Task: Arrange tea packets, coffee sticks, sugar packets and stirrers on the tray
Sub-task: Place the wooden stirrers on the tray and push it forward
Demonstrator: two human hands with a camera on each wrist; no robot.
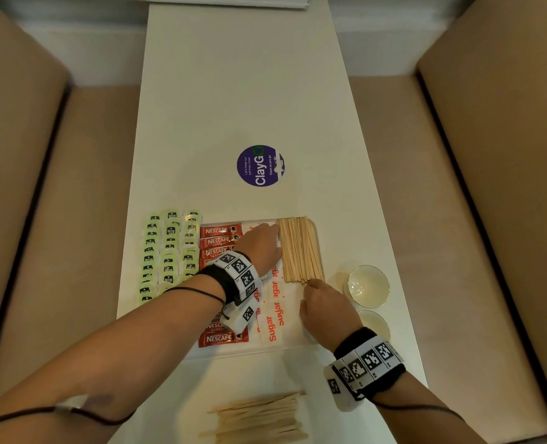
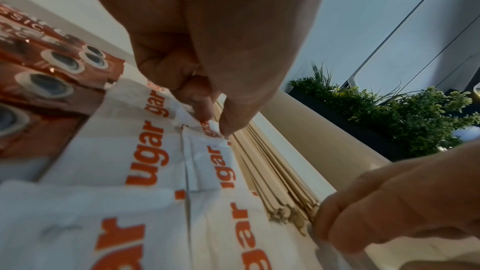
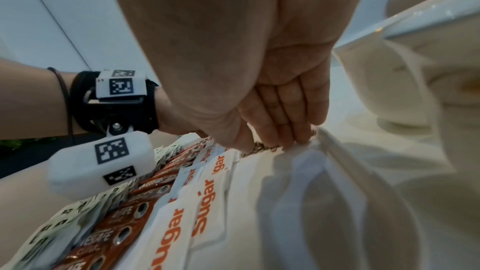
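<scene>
A white tray (image 1: 293, 334) on the table holds rows of green tea packets (image 1: 169, 254), red coffee sticks (image 1: 220, 233) and white sugar packets (image 1: 273, 315). A flat stack of wooden stirrers (image 1: 301, 248) lies in its far right corner. My left hand (image 1: 265, 241) rests over the sugar packets, with its fingertips (image 2: 228, 126) against the left side of the stack. My right hand (image 1: 320, 296) has straight, closed fingers (image 3: 285, 126) that press on the near ends of the stirrers (image 2: 275, 182). Neither hand grips anything.
A second loose pile of stirrers (image 1: 259, 418) lies on the table near me. Two small white bowls (image 1: 368, 285) stand just right of the tray. A purple round sticker (image 1: 261, 165) is beyond the tray. Tan padded seats flank the narrow table.
</scene>
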